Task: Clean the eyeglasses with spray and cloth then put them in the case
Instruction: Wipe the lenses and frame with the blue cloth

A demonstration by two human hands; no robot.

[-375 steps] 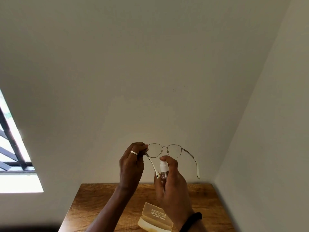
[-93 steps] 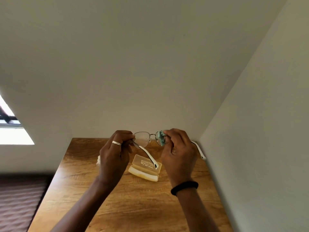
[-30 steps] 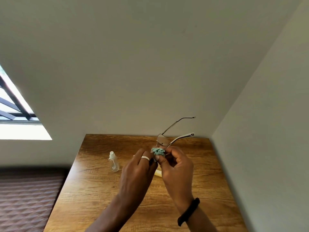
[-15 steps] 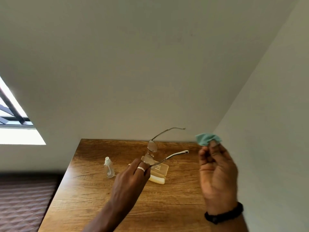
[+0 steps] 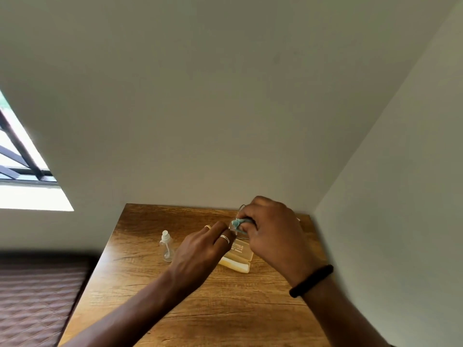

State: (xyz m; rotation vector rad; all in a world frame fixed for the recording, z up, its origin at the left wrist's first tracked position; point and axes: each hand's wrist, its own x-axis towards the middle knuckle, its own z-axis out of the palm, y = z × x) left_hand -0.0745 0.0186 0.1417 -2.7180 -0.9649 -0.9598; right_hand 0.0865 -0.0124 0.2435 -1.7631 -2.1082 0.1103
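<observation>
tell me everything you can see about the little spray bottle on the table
The spray bottle is small, seemingly of clear plastic, with a white pump top and a thin tube showing inside. Whether any liquid is left cannot be told. It stands upright on the wooden table, toward its left side, just left of the left hand and further left of the case. No hand holds it.

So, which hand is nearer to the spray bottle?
Left. The left hand is just beside the spray bottle; the right hand is farther off, by the case.
</observation>
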